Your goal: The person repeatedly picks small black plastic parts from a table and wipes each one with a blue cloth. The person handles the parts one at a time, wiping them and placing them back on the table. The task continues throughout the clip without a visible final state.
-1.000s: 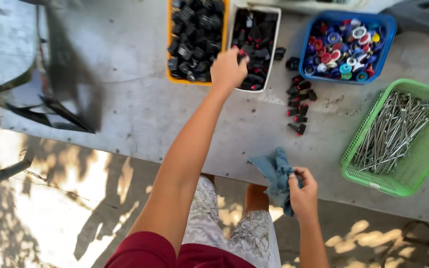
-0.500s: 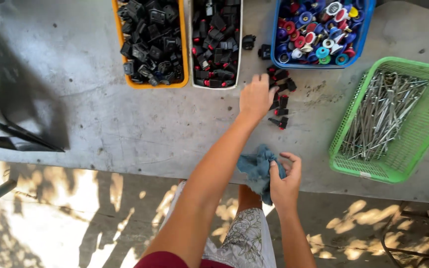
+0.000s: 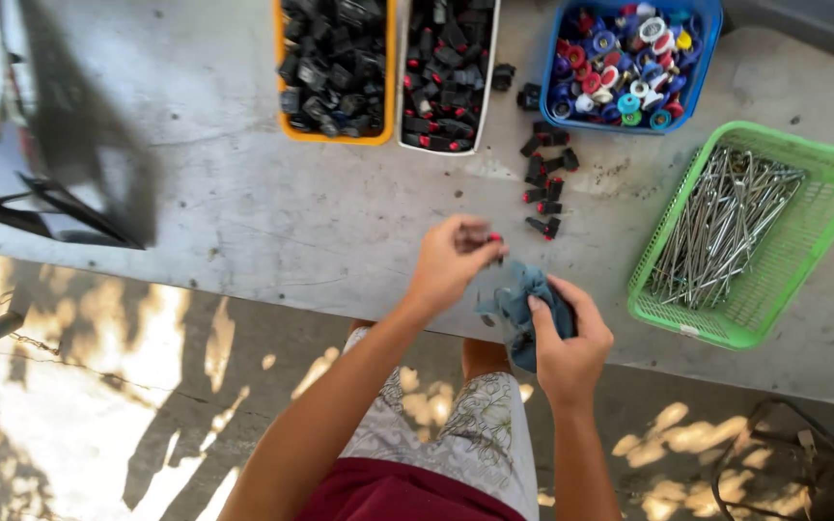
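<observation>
My left hand pinches a small black part with a red tip just above the table's front edge. Beside it, my right hand grips a crumpled blue cloth. The part and the cloth nearly touch. A loose cluster of the same small black-and-red parts lies on the grey table a little beyond my hands.
Along the far edge stand an orange bin of black parts, a white bin of black-and-red parts and a blue bin of coloured caps. A green basket of metal rods sits at right. Dark metal shapes lie at left.
My left hand has drawn back from the white bin, past the loose cluster, to the front edge and now holds a small part beside the cloth. My right hand stayed put.
</observation>
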